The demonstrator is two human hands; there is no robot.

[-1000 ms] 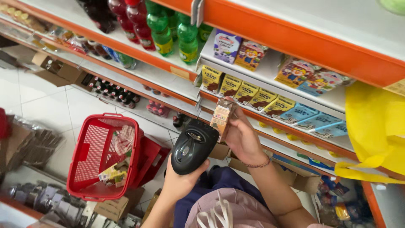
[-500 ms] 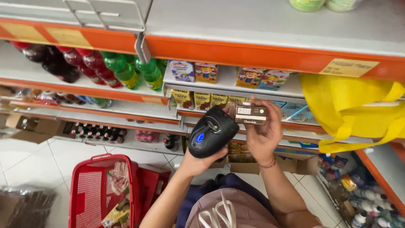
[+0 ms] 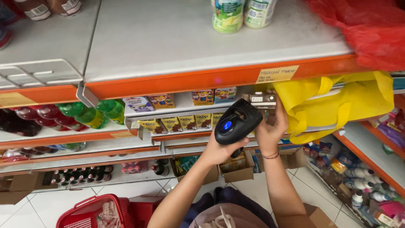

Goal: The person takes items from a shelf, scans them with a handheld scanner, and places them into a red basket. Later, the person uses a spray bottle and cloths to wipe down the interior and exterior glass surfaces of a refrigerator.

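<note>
Shop shelves behind; small brown carton [image 3: 262,100], black scanner [image 3: 237,122].

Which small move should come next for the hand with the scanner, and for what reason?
Probably tilt the black scanner in the left hand a little toward the small brown carton in the right hand. Its blue light faces the camera, and the carton sits just beyond its nose.

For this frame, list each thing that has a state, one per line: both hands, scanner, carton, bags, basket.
Left hand: gripping the scanner.
Scanner: held up, blue light lit, head close to the carton.
Right hand: holding the carton.
Carton: raised at the shelf edge, lying sideways.
Yellow bag: hanging, slack.
Red bag: lying crumpled on the top shelf.
Basket: on the floor, holding goods.
</note>
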